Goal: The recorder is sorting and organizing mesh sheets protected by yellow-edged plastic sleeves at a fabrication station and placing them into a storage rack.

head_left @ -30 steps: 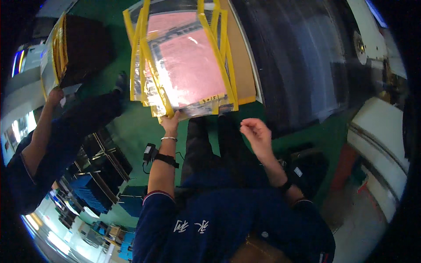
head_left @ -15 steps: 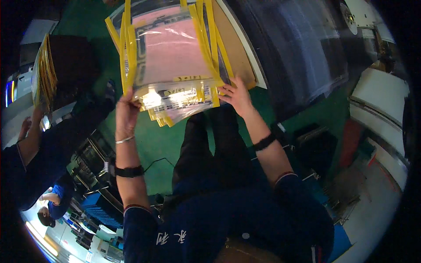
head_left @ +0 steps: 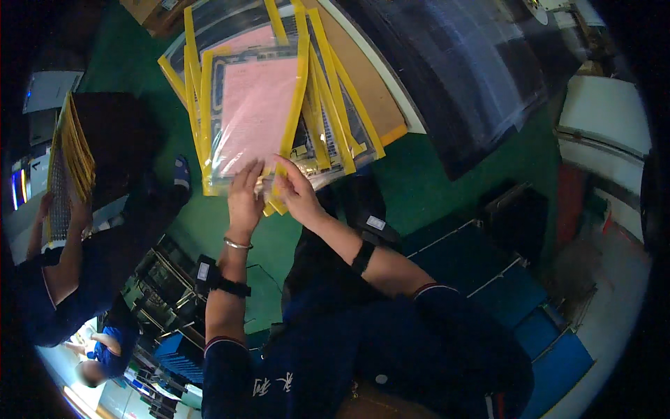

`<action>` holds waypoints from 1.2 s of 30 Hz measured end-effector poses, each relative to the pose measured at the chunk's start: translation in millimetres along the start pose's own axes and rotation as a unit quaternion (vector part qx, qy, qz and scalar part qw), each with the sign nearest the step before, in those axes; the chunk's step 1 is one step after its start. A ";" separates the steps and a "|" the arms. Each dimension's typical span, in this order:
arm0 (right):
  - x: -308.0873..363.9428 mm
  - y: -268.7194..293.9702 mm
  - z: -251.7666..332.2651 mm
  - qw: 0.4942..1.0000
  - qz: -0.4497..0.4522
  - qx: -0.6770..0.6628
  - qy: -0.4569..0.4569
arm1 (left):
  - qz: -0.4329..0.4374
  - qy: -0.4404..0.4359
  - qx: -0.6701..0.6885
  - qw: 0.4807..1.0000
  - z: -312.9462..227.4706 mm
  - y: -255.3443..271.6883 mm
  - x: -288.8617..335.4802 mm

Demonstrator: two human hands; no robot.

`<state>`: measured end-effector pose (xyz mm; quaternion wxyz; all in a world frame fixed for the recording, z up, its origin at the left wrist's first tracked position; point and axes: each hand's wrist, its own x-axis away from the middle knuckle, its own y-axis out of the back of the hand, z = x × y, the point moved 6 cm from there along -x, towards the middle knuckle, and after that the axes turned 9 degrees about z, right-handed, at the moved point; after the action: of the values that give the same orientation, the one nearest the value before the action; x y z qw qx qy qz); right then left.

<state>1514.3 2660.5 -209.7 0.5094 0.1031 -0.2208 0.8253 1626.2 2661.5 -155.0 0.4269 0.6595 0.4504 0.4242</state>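
Document sleeve [head_left: 255, 112], clear and yellow-edged, apparently steadied by left hand [head_left: 244, 199] at lower edge; right hand [head_left: 299, 196] alongside, both grips' closure unclear.

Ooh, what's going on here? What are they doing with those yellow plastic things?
A person in a dark blue shirt has the left grip on the lower edge of a yellow-edged clear plastic sleeve with pink paper inside. The right grip is by its lower right corner; whether it pinches anything is unclear. More yellow-edged clear sleeves lie fanned out underneath, above a flat brown board. At the left, another person holds a yellow-edged bundle.
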 end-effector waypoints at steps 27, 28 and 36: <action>-19.2 59.2 -19.9 0.990 -0.026 -0.132 0.026 | -0.035 0.003 0.097 0.995 15.6 -34.9 -37.2; -19.1 66.1 -27.2 0.990 -0.026 -0.133 0.027 | -0.035 0.070 0.139 0.987 29.8 -31.8 -40.0; 5.8 127.3 -131.1 0.978 -0.181 0.021 -0.097 | -0.182 0.057 0.205 0.960 48.6 24.0 -47.6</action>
<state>1406.0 2677.8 -355.9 0.6244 0.2321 -0.2291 0.7097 1666.5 2601.6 -154.0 0.3259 0.6146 0.6637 0.2747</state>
